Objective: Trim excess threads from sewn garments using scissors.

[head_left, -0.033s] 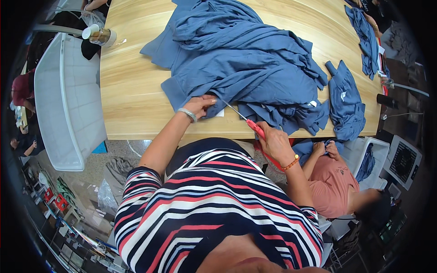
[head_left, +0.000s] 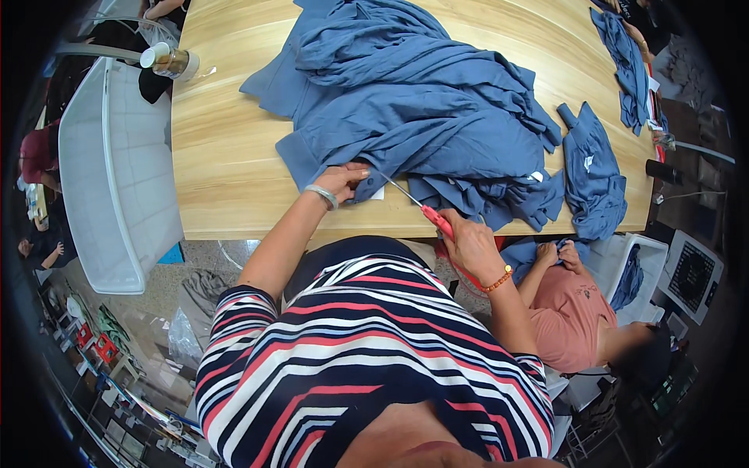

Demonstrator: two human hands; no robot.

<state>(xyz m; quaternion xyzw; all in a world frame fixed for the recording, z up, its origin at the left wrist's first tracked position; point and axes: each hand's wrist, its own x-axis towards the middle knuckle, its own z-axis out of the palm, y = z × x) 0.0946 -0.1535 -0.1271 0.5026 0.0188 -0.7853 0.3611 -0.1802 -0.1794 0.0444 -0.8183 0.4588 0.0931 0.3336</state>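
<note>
A large heap of blue garments [head_left: 437,101] covers the middle of the table. At its near edge my left hand [head_left: 343,183] pinches a fold of the blue cloth; a small dark round spot, perhaps a button, shows beside the fingers. My right hand [head_left: 472,248] is wrapped round a red-handled tool [head_left: 435,219] with a long, thin metal shaft, whose exact kind I cannot make out. The shaft points up and left, its tip at the cloth close to my left fingers. Part of the handle is hidden inside my right hand. A small white paper [head_left: 378,193] lies beneath the shaft.
Another blue garment [head_left: 593,171] lies on the wooden table [head_left: 226,179] at right. At far left stands a white bin [head_left: 125,179], near a capped jar [head_left: 175,62]. A co-worker in pink [head_left: 569,320] handles blue cloth at lower right, beside a white tub [head_left: 651,253].
</note>
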